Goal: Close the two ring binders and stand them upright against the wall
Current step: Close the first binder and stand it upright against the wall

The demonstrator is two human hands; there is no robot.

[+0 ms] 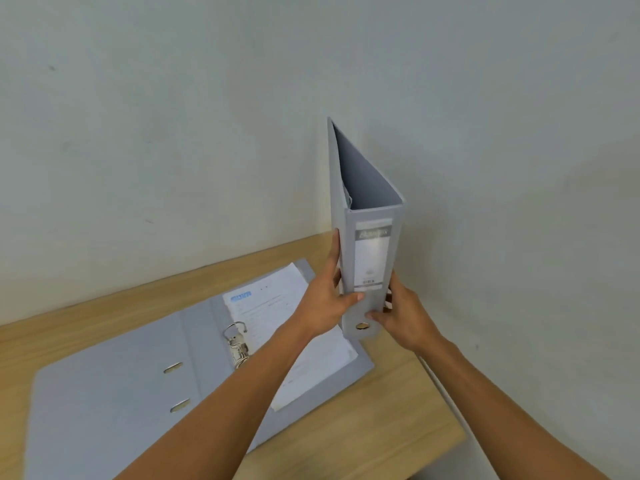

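Note:
A closed grey ring binder is held upright in the air, spine with a white label facing me, over the right part of the table near the wall. My left hand grips its left cover and my right hand grips its right side near the spine's finger hole. A second grey ring binder lies flat and open on the table to the left, its metal rings up and white papers on its right half, partly hidden by my left forearm.
The wooden table ends at a right edge just below my right forearm. A pale wall runs along the back of the table and another wall stands to the right, meeting in a corner behind the held binder.

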